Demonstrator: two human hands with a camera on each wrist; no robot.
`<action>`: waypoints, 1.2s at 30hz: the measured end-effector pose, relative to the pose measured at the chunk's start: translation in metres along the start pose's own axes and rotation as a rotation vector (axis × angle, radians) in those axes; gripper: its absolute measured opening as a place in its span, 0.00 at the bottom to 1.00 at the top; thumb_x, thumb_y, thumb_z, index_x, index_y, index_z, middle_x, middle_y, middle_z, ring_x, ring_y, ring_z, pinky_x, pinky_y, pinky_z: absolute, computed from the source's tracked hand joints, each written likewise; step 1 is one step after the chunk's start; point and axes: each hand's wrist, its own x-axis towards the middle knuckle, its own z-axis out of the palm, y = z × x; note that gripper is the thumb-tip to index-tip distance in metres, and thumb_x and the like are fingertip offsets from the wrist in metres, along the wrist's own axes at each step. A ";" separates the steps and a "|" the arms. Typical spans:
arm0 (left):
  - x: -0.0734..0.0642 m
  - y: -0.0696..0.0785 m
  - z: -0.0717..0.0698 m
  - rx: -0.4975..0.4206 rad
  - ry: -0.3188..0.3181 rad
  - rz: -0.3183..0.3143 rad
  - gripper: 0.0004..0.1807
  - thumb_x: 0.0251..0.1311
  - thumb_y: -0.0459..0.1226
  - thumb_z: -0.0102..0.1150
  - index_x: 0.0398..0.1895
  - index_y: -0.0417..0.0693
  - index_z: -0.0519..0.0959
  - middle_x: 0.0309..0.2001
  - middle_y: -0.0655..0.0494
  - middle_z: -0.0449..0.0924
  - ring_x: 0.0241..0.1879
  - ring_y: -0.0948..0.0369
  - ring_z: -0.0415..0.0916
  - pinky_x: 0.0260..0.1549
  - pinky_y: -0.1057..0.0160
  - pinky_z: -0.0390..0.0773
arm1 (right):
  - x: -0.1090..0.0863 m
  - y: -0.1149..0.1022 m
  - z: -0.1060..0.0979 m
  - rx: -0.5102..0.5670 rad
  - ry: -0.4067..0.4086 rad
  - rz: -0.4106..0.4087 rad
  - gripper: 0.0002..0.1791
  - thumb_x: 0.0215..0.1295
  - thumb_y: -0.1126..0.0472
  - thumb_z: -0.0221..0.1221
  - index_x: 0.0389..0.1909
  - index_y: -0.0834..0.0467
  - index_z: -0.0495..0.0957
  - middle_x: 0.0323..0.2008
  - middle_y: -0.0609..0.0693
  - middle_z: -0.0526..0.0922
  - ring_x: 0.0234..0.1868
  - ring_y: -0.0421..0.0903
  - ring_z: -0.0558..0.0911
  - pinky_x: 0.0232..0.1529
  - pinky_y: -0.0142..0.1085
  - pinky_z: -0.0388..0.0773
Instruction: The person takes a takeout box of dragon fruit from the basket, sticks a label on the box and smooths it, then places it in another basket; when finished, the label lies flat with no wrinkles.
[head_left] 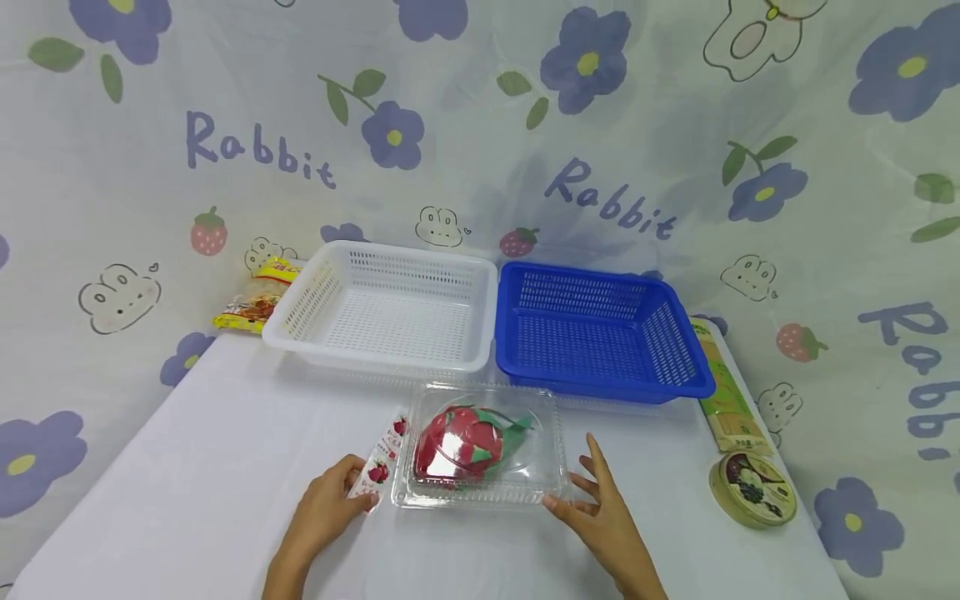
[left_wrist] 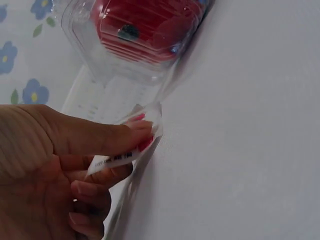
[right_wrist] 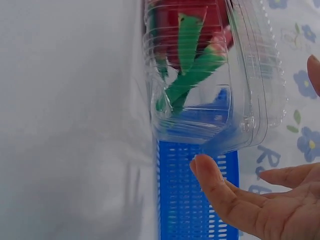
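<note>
My left hand (head_left: 324,504) pinches the near end of a white paper strip (head_left: 384,454) printed with red dragon fruit pictures. In the left wrist view, the thumb lies over the strip (left_wrist: 116,161) and the other fingers curl beneath it. Just right of the strip sits a clear plastic clamshell box (head_left: 546,433), its lid down. Inside lies a red dragon fruit (head_left: 461,442) with green leafy tips. At the box's front right corner is my right hand (head_left: 607,521), fingers spread and thumb tip right by the rim; it holds nothing.
Behind the box stand a white basket (head_left: 480,363) and a blue basket (head_left: 600,386) side by side. A yellow food packet (head_left: 258,300) lies at the far left. On the right are a green-and-yellow packet (head_left: 727,400) and a round tin (head_left: 753,490). A patterned cloth hangs behind.
</note>
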 end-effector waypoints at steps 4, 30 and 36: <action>-0.001 -0.001 -0.002 -0.138 -0.057 0.011 0.22 0.49 0.28 0.70 0.51 0.41 0.79 0.32 0.56 0.81 0.28 0.66 0.71 0.31 0.68 0.71 | -0.001 -0.005 -0.002 -0.035 0.052 -0.032 0.58 0.59 0.48 0.69 0.80 0.41 0.39 0.74 0.66 0.56 0.68 0.64 0.69 0.60 0.55 0.73; -0.033 0.053 -0.015 -0.456 -0.166 0.340 0.28 0.60 0.33 0.66 0.64 0.40 0.71 0.46 0.43 0.83 0.33 0.68 0.74 0.29 0.68 0.76 | -0.003 -0.034 0.015 -0.098 0.252 -0.305 0.37 0.65 0.54 0.66 0.73 0.42 0.63 0.56 0.50 0.81 0.54 0.45 0.82 0.56 0.37 0.77; -0.035 0.067 -0.008 -0.454 -0.236 0.382 0.28 0.62 0.36 0.65 0.65 0.42 0.70 0.46 0.46 0.84 0.34 0.67 0.74 0.30 0.68 0.75 | -0.006 -0.046 0.024 -0.152 0.276 -0.360 0.36 0.62 0.53 0.68 0.71 0.41 0.67 0.54 0.44 0.82 0.53 0.40 0.82 0.55 0.42 0.76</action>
